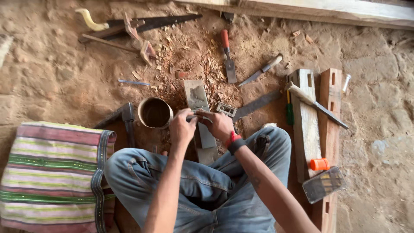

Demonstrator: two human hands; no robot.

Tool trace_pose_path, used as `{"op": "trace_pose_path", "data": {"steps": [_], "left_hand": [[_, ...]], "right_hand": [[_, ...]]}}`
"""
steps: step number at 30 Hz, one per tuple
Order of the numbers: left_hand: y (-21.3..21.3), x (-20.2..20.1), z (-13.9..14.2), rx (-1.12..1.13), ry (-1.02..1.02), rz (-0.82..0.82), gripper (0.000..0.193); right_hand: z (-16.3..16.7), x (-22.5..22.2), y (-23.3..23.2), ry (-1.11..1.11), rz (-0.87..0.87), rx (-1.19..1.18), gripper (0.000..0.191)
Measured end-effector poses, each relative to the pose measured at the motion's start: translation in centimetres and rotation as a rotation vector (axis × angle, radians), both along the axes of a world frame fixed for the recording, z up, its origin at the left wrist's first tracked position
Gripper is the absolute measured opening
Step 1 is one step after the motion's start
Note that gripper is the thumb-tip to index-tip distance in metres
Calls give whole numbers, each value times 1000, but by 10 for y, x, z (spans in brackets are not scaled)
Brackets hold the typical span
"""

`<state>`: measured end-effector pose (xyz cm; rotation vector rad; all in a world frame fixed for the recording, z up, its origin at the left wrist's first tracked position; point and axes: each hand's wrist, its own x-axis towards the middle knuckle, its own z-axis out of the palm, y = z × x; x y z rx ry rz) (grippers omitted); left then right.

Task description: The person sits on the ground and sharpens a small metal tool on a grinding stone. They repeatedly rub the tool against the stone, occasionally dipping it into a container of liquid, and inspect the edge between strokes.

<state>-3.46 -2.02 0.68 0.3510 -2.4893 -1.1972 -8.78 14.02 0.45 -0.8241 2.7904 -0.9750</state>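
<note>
I sit cross-legged in blue jeans on a dirt floor. My left hand and my right hand are both closed on a small flat metal blade, pressing it onto a long grey sharpening stone that runs away from me between my knees. My right wrist carries a red band and a black band. A round tin cup with dark liquid stands just left of my left hand.
A striped cloth lies at the left. Scattered around are a handsaw, a red-handled chisel, a knife, a try square, wood chips, mortised wooden planks, an orange cap and a phone.
</note>
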Motion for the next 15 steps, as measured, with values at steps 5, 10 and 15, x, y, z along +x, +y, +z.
{"op": "trace_pose_path", "data": {"steps": [5, 10, 15], "left_hand": [[21, 76, -6, 121, -82, -49, 32], [19, 64, -3, -30, -56, -29, 16], [-1, -3, 7, -22, 89, -27, 30]], "right_hand": [[-5, 78, 33, -3, 66, -116, 35], [-11, 61, 28, -87, 39, 24, 43], [-5, -1, 0, -14, -18, 63, 33]]}}
